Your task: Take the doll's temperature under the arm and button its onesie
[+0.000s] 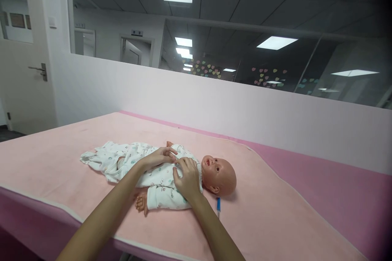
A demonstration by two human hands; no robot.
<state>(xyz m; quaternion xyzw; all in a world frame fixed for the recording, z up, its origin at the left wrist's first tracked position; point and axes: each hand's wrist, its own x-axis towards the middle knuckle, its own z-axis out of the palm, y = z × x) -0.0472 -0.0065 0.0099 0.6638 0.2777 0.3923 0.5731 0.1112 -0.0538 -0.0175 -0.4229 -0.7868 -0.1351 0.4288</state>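
A bald baby doll lies on its back, its head toward the right. It wears a white long-sleeved outfit with a small print. Over the doll's chest my left hand has its fingers bent and closed at the front of the outfit. Right beside it, nearer the collar, my right hand is curled, its fingertips meeting at the same patch of cloth. Whatever small part lies between the fingertips is hidden. One doll hand sticks out of the near sleeve.
A thin tool with a blue handle lies near the doll's head. Beneath everything is a pink padded sheet over a table, its near edge close to my forearms. A white wall with a window rises behind; a door stands at left.
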